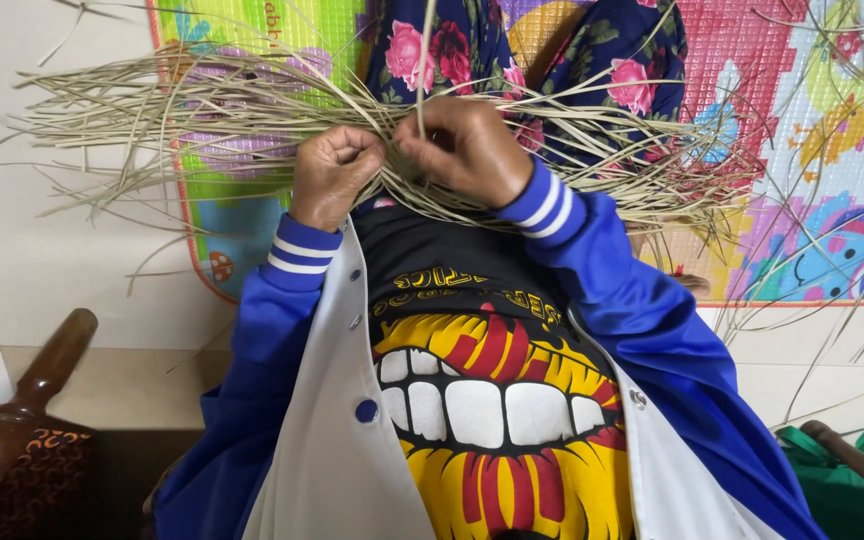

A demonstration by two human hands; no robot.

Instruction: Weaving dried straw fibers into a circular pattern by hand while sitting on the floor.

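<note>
My left hand (pixel 333 173) and my right hand (pixel 469 150) are close together in front of my chest, both clenched on a bundle of long, thin, dry straw strands (pixel 202 110). The strands fan out far to the left and to the right (pixel 672 160) from where my fingers pinch them. One strand rises straight up between my hands. Both arms wear blue sleeves with white-striped cuffs. My lap, in dark floral cloth (pixel 452 45), lies just behind the hands.
A colourful foam play mat (pixel 812 200) covers the pale tiled floor (pixel 52 260) beyond my knees. A dark wooden furniture arm (pixel 32 390) stands at lower left. Something green with a wooden handle (pixel 852 470) sits at lower right. Loose strands lie scattered on the mat.
</note>
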